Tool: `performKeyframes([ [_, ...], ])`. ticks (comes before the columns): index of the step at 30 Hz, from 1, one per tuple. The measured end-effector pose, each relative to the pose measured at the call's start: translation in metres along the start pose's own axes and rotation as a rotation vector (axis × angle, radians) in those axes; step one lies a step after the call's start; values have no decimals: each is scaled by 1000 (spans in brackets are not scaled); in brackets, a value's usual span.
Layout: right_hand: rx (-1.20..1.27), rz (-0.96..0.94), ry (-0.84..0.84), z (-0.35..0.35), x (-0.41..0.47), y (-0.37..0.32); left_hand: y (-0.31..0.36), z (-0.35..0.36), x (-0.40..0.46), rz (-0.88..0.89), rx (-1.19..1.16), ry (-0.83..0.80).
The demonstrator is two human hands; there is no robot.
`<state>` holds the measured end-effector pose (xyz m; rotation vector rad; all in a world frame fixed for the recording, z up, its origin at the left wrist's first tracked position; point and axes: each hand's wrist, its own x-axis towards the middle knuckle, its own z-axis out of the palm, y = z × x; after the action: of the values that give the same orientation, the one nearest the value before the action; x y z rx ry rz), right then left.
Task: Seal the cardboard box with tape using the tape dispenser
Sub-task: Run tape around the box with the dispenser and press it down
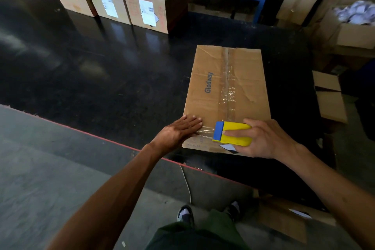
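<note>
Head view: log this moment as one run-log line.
right hand: grips tape dispenser | left hand: flat on cardboard box | tape: stretched across near end

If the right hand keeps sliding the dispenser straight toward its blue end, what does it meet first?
Probably the left hand. The right hand holds the tape dispenser with its blue end facing left along the cardboard box's near edge, and a short stretch of clear tape runs to those flat fingertips.

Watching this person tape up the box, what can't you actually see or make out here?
- Head view: the tape roll inside the yellow tape dispenser, hidden by its casing and the right hand.
- The cardboard box near corner under the left hand.
- Its contents: flaps closed.
- Labels on the stacked boxes: blurred, unreadable.
</note>
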<state>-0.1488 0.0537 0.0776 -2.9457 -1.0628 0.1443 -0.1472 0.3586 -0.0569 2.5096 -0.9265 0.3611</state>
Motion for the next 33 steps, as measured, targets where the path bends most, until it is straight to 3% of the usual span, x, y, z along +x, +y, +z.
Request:
performKeyframes([
  [12,-31,-26,35,-3,-42,51,-5,6,2,18,-72,36],
  [17,-38,-41,-18,1,-41,53,18,0,23,61,147,134],
  [21,3,-1,1,3,-42,53,38,22,68,275,234,-28],
  [29,-19,-75,117,8,-42,56,30,46,71,243,335,-79],
  [33,11,-104,97,8,-46,61,32,41,71,230,340,-84],
])
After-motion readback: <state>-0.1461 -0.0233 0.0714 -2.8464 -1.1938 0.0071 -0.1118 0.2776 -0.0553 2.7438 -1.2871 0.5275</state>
